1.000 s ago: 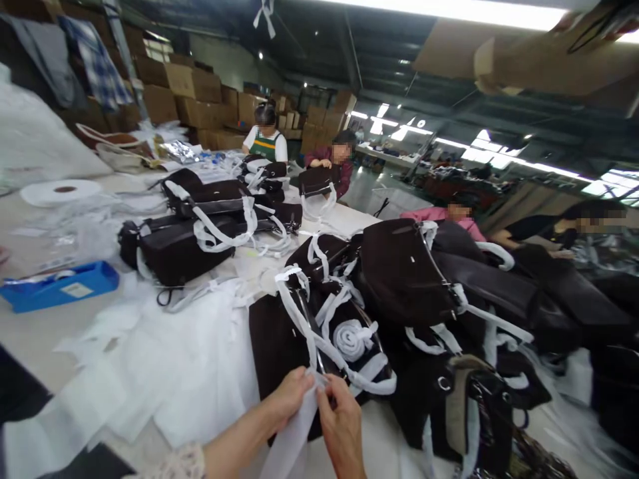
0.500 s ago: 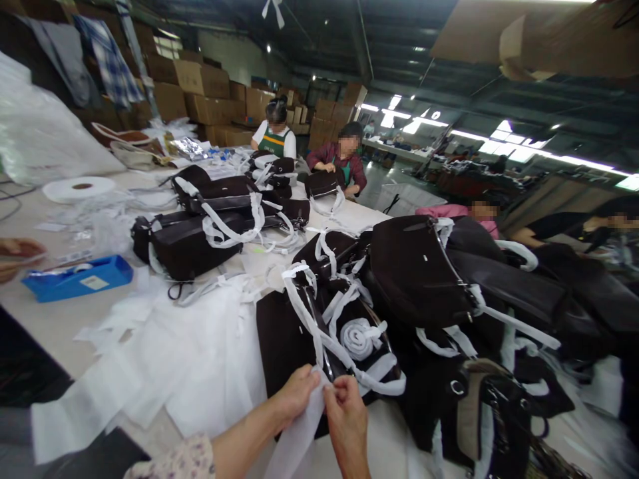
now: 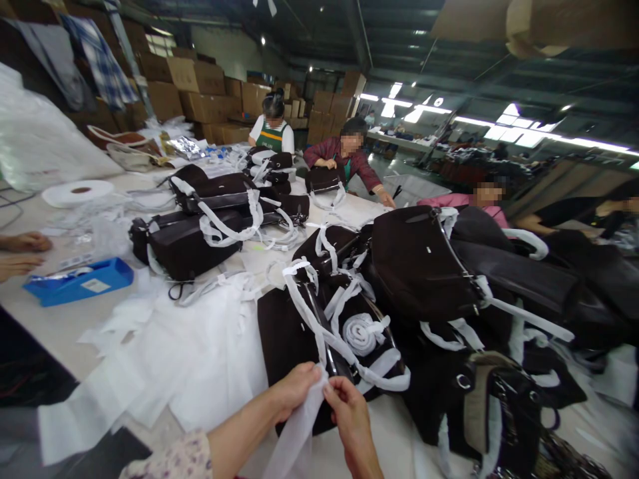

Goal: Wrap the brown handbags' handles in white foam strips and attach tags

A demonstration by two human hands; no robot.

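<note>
A dark brown handbag (image 3: 284, 332) lies on the table in front of me, its handle (image 3: 305, 306) wrapped in white tissue-like material. My left hand (image 3: 299, 386) pinches a loose strip of white wrapping (image 3: 299, 426) at the near end of the handle. Close on its right, my right hand (image 3: 347, 406) has thumb and forefinger closed on the edge of the same strip. The strip's free end hangs down toward me between my wrists. A rolled white coil (image 3: 362, 334) rests on the bag just beyond.
More dark bags (image 3: 419, 266) are heaped at the right, others (image 3: 194, 243) at the left. White sheets (image 3: 214, 359) spread left of my hands, near a blue tape dispenser (image 3: 80, 279). Another person's hands (image 3: 24, 249) are at the left edge. Co-workers (image 3: 349, 156) sit across the table.
My hands stay at the handle, holding the strip. Across the table, a co-worker's arm has stretched out toward the dark bags. The hands at the left edge have moved apart.
</note>
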